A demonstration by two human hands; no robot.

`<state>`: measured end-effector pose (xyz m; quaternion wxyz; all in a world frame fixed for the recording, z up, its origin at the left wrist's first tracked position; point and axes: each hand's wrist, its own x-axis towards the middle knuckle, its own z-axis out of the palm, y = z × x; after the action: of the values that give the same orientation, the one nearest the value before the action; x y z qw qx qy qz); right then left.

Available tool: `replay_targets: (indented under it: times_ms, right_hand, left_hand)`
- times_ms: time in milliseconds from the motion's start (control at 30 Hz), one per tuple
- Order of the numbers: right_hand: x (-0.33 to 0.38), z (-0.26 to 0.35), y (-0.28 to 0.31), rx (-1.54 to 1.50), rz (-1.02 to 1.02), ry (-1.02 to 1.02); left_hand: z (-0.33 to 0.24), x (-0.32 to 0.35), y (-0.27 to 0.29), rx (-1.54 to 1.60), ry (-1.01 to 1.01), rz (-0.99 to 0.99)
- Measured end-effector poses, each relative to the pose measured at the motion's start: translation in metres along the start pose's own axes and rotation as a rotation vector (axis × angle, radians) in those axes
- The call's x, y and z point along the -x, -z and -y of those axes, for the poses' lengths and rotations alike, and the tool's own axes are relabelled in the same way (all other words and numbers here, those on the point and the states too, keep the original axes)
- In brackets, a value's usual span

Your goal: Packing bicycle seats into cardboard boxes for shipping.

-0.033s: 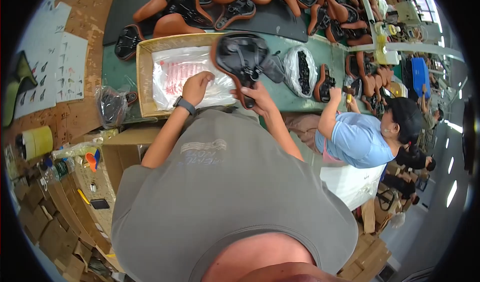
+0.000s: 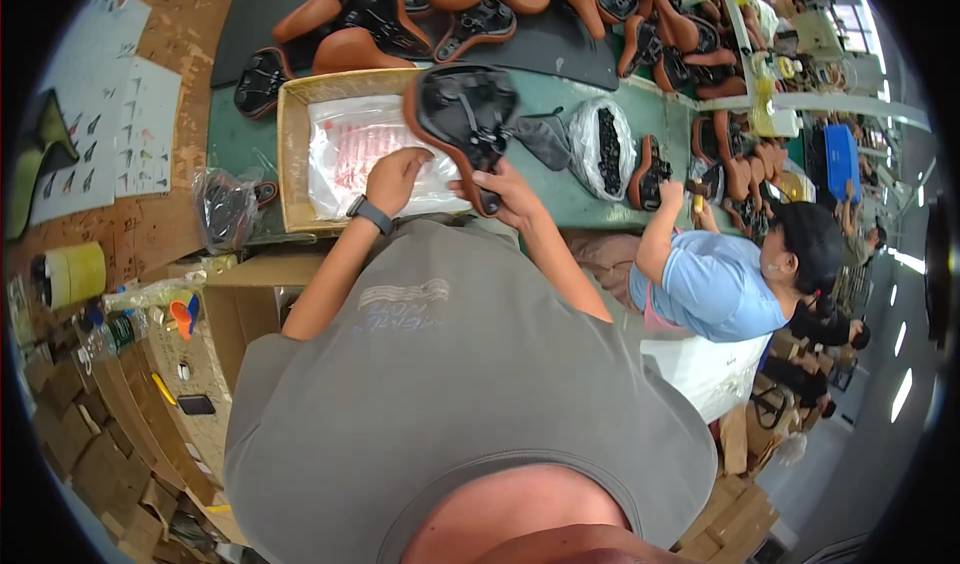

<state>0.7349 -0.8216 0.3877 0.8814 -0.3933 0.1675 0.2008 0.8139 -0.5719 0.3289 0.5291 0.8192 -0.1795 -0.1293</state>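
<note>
- Our right hand has its fingers wrapped round the near end of a saddle, over the right side of a box.
- Our left hand curls over plastic bags; we cannot tell whether it pinches any.

- I see the left forearm bare, slanting up and to the right from the bent elbow.
- The left hand shows me its back, fingers curled inward; I can't tell whether the fingertips pinch anything.
- The right forearm, also bare, slants up and to the left.
- I have the right hand closed in a grip, thumb on top, fingers partly hidden.
- I read both hands as apart, the left slightly farther forward.
</note>
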Motion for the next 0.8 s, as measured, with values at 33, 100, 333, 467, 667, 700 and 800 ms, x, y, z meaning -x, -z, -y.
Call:
replay_targets:
  times_ms: [33,100,333,467,667,700,800]
  right_hand:
    - [-0.013,0.000,-0.018,-0.018,0.075,-0.072]
    - [-0.036,-0.003,-0.035,-0.034,0.139,-0.186]
    - [-0.018,0.017,-0.061,-0.179,0.044,-0.038]
    - [-0.016,0.045,-0.025,0.394,0.205,-0.042]
    - [-0.031,0.065,-0.078,1.053,-0.168,0.126]
    - [-0.048,0.050,-0.052,0.713,-0.113,0.112]
    - [-0.086,0.109,-0.029,0.061,0.023,-0.315]
  left_hand:
    - [-0.009,0.009,0.003,-0.008,0.005,-0.031]
    - [-0.017,0.023,0.013,0.157,0.176,-0.014]
    - [0.026,0.095,0.154,1.745,0.378,-0.615]
    - [-0.012,0.056,0.163,1.341,0.467,-0.425]
    - [-0.182,-0.050,0.133,0.280,-0.398,0.061]
    - [-0.195,-0.055,0.132,0.217,-0.422,0.248]
    - [-0.167,-0.064,0.167,0.204,-0.288,-0.287]
